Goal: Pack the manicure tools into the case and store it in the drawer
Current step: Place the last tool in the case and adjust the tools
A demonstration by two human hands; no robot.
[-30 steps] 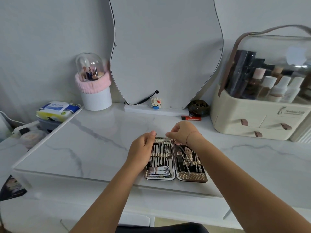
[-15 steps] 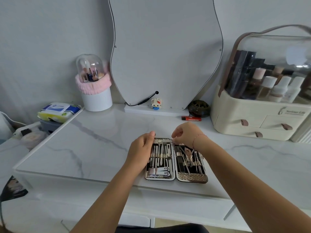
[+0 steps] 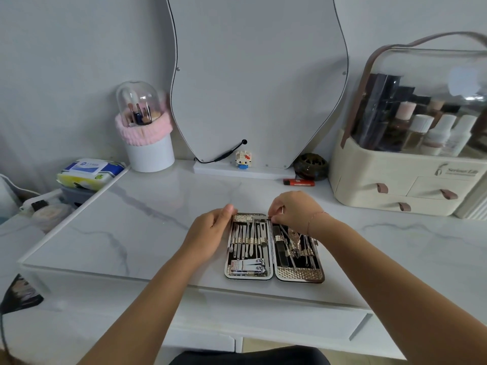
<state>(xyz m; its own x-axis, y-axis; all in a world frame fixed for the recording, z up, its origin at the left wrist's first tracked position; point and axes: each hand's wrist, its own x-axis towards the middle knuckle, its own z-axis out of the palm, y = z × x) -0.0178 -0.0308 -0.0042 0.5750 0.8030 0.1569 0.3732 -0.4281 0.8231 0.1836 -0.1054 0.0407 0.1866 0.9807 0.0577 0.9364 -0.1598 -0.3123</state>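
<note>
The manicure case (image 3: 300,275) lies open flat on the marble vanity top, near its front edge. Both halves hold several steel tools under straps; nail clippers (image 3: 247,267) sit in the left half. My left hand (image 3: 210,233) grips the case's far left edge, thumb on the top corner. Over the far end of the right half, my right hand (image 3: 292,210) pinches a thin metal tool (image 3: 286,233) that lies slanted across that half. The drawer front (image 3: 263,320) under the tabletop is shut.
A tall mirror (image 3: 258,75) stands at the back with a small toy figure (image 3: 243,159) on its base. A brush holder (image 3: 147,127) is back left, a cosmetics organiser (image 3: 411,175) back right, a red lighter (image 3: 299,182) and dark round jar (image 3: 311,165) behind the case.
My right hand has shifted slightly right and down, from the case's centre seam to the top of the right half. My left hand keeps its grip on the left edge.
</note>
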